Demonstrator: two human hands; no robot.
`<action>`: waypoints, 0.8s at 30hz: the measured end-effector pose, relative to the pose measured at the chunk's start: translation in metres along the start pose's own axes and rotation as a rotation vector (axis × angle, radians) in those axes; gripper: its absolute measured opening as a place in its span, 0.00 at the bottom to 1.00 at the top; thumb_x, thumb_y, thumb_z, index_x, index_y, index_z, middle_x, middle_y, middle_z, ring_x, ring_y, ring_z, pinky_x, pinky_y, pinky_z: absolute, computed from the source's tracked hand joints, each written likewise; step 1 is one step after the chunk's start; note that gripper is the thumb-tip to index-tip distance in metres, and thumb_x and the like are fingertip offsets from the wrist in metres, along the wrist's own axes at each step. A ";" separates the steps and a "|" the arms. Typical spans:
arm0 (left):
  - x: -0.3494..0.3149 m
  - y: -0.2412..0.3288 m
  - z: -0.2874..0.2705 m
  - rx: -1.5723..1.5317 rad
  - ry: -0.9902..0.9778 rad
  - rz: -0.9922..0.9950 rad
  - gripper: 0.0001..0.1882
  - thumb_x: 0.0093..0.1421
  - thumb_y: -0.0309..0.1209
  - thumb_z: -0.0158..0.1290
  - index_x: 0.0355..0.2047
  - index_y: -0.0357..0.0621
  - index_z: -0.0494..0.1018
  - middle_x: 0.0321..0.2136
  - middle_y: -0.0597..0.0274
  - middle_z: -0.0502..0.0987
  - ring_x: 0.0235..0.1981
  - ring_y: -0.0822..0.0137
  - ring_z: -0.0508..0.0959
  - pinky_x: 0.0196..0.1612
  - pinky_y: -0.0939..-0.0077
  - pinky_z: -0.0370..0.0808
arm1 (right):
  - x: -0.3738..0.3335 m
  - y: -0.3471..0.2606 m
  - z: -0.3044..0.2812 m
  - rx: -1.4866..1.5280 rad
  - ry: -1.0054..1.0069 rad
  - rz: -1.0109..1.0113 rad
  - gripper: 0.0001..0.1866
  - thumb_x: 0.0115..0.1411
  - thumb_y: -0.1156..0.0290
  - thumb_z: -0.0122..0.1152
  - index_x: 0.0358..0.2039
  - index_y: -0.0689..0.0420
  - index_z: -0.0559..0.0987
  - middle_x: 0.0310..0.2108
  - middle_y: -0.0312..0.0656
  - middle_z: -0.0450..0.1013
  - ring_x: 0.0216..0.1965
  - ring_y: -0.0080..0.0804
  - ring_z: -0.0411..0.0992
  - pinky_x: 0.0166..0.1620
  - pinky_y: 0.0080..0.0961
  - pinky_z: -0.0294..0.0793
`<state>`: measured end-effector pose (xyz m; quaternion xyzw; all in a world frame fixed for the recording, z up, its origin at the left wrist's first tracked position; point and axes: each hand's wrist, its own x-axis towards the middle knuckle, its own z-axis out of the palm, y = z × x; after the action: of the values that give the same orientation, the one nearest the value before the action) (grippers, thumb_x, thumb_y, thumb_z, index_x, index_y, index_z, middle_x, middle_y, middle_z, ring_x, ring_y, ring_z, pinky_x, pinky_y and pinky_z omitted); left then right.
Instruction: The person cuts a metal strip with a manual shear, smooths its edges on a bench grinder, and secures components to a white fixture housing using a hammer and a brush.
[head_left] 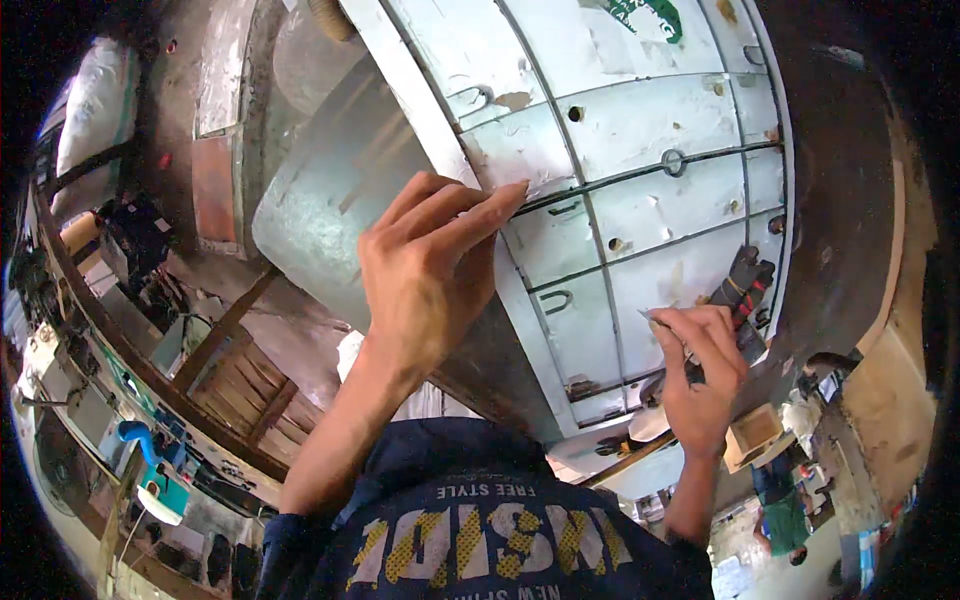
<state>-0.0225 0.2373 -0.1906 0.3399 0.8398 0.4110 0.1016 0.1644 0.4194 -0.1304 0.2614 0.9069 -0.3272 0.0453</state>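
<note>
The left hand holds its bent fingertips at the black strip on the white panel beneath it; whether it grips anything, I cannot tell. The right hand pinches a small thin piece, which a loose hold could drop.

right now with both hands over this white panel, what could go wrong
The right hand seems to pinch a small thin piece, too small to identify; it could slip and drop onto the white panel.

The dark bundle with red bands lies close to that hand, near the panel's right edge, so a sideways move might knock it.

The left hand is bare beside a dark strip, so a rough edge could scrape it.
</note>
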 end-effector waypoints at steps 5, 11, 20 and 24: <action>0.002 0.003 0.001 -0.019 0.004 -0.007 0.23 0.42 0.14 0.58 0.40 0.46 0.82 0.26 0.61 0.79 0.28 0.62 0.77 0.32 0.71 0.76 | -0.005 -0.006 0.008 0.008 -0.038 0.016 0.13 0.51 0.83 0.64 0.37 0.56 0.83 0.31 0.41 0.72 0.36 0.38 0.71 0.43 0.32 0.71; 0.002 0.003 -0.002 -0.024 -0.029 -0.021 0.26 0.42 0.12 0.59 0.42 0.48 0.83 0.27 0.61 0.81 0.28 0.66 0.78 0.33 0.76 0.76 | -0.005 -0.005 0.009 0.038 -0.024 -0.007 0.12 0.51 0.83 0.65 0.37 0.57 0.83 0.33 0.41 0.75 0.37 0.38 0.73 0.43 0.31 0.72; 0.007 0.006 -0.003 0.020 -0.042 0.003 0.20 0.41 0.14 0.58 0.37 0.44 0.83 0.24 0.59 0.78 0.26 0.62 0.78 0.29 0.70 0.76 | 0.010 -0.029 0.023 0.623 0.063 0.194 0.12 0.57 0.82 0.63 0.43 0.61 0.82 0.37 0.42 0.79 0.36 0.27 0.78 0.38 0.21 0.75; 0.008 0.006 -0.005 0.033 -0.077 -0.025 0.23 0.42 0.13 0.59 0.39 0.46 0.83 0.25 0.60 0.80 0.27 0.65 0.78 0.32 0.74 0.75 | 0.030 -0.040 0.030 0.844 0.099 0.257 0.15 0.58 0.82 0.61 0.46 0.62 0.82 0.40 0.41 0.79 0.38 0.23 0.75 0.39 0.17 0.73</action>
<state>-0.0277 0.2423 -0.1818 0.3464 0.8461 0.3825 0.1335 0.1160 0.3885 -0.1387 0.3830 0.6552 -0.6476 -0.0684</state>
